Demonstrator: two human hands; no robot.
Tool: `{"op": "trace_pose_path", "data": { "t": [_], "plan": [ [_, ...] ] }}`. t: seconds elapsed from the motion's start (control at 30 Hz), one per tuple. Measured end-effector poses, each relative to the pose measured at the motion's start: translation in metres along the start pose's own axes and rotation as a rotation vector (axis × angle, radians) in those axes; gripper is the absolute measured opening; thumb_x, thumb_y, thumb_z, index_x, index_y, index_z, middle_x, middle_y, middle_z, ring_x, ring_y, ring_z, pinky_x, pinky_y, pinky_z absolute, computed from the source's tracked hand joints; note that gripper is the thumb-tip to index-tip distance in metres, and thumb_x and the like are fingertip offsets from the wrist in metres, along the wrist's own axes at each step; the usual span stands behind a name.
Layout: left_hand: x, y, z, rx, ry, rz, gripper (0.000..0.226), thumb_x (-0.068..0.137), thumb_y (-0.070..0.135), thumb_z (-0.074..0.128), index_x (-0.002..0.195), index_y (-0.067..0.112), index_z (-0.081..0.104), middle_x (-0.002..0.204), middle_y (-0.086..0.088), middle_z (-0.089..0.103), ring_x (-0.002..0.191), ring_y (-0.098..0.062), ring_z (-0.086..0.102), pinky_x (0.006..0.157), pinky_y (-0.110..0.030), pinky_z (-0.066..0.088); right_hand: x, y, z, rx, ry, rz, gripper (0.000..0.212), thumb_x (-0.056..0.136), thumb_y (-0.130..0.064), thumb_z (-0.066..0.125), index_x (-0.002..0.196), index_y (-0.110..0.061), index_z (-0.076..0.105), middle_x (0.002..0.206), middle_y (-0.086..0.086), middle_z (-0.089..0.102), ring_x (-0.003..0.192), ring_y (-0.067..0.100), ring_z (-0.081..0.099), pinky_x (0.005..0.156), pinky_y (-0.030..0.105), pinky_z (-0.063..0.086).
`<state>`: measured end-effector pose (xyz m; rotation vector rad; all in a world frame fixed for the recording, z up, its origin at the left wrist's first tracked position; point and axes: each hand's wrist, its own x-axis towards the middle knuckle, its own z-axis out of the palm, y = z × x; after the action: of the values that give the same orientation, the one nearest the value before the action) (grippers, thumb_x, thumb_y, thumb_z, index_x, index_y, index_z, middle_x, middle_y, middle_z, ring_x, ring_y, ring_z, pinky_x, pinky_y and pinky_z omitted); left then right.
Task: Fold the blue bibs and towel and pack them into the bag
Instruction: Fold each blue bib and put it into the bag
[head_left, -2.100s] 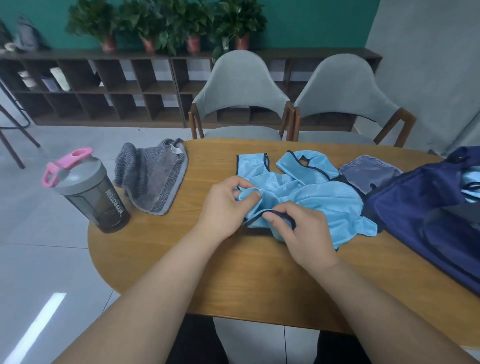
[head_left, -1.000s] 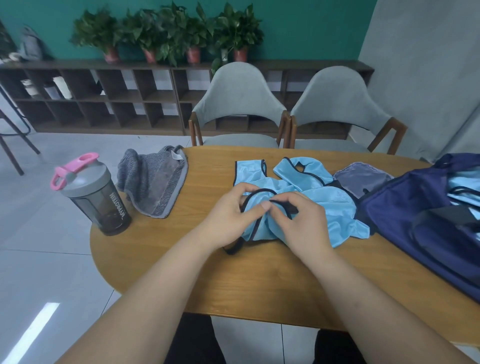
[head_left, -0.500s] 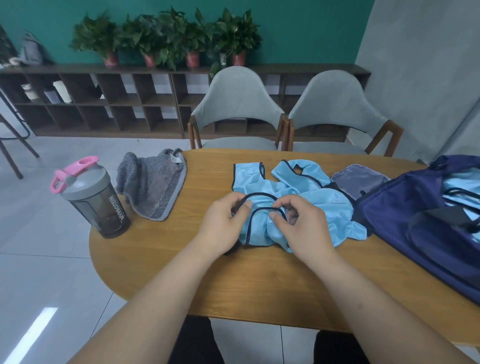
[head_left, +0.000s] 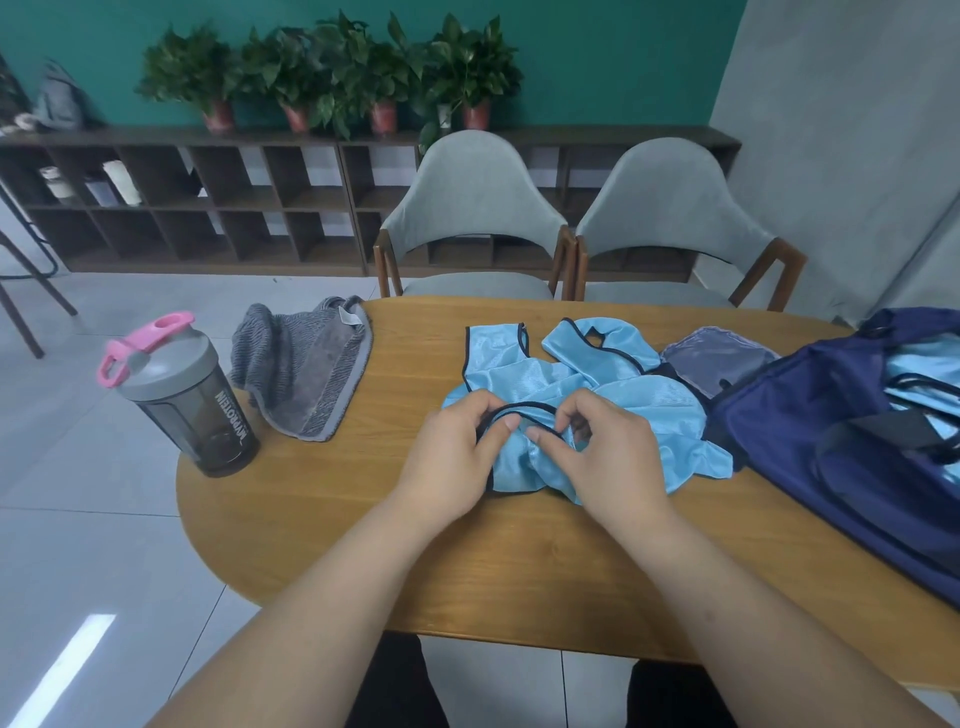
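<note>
A light blue bib with black trim lies crumpled in the middle of the wooden table. My left hand and my right hand sit close together on its near edge, both pinching the black-trimmed hem. A grey towel lies bunched at the table's far left edge. The navy bag stands open at the right, with more light blue fabric showing inside it.
A dark shaker bottle with a grey lid and pink loop stands at the table's left edge. A small grey mesh pouch lies between the bib and the bag. Two grey chairs stand behind the table.
Both hands have gathered the bib's near hem and drawn closer together, bunching the fabric up towards the middle. The towel, bottle and bag have not moved.
</note>
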<state>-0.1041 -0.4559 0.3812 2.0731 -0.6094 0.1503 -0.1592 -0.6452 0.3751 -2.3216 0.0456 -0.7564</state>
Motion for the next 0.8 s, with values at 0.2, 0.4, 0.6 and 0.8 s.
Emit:
{"op": "trace_pose_path", "data": {
  "t": [0.2,0.4,0.6,0.8],
  "plan": [
    [-0.003,-0.007,0.0,0.133,0.143,0.004,0.02,0.108,0.036,0.057,0.095,0.024,0.065,0.061,0.015,0.056,0.059,-0.009,0.055,0.055,-0.023,0.035,-0.003,0.017,-0.003,-0.153,-0.076,0.017,0.026,0.081,-0.018,0.079,0.084,-0.034,0.058,0.08,-0.015,0.06,0.075,0.005,0.06,0.063,0.036,0.054],
    [-0.001,-0.028,-0.012,0.067,0.168,-0.036,0.021,0.11,0.029,0.054,0.09,0.028,0.063,0.085,0.013,0.055,0.081,0.0,0.056,0.07,-0.014,0.036,-0.004,0.054,-0.026,-0.29,-0.051,0.101,0.026,0.085,-0.008,0.071,0.101,-0.029,0.07,0.102,-0.011,0.059,0.099,0.017,0.056,0.082,0.037,0.051],
    [-0.011,-0.042,-0.003,0.025,0.173,-0.065,0.023,0.11,0.022,0.053,0.123,0.019,0.072,0.107,0.01,0.067,0.102,-0.004,0.063,0.089,-0.025,0.049,-0.012,0.073,-0.049,-0.012,-0.189,0.22,0.035,0.102,-0.002,0.051,0.11,-0.032,0.069,0.099,-0.016,0.071,0.079,0.004,0.068,0.065,0.013,0.047],
    [-0.021,-0.048,0.016,0.017,0.197,-0.137,0.022,0.108,0.022,0.054,0.125,0.025,0.068,0.109,0.018,0.073,0.102,-0.003,0.068,0.09,-0.034,0.056,-0.03,0.089,-0.045,-0.155,-0.421,0.021,0.029,0.084,-0.044,0.083,0.108,-0.043,0.069,0.106,-0.023,0.064,0.097,0.005,0.06,0.085,0.029,0.053]
  ]
}}
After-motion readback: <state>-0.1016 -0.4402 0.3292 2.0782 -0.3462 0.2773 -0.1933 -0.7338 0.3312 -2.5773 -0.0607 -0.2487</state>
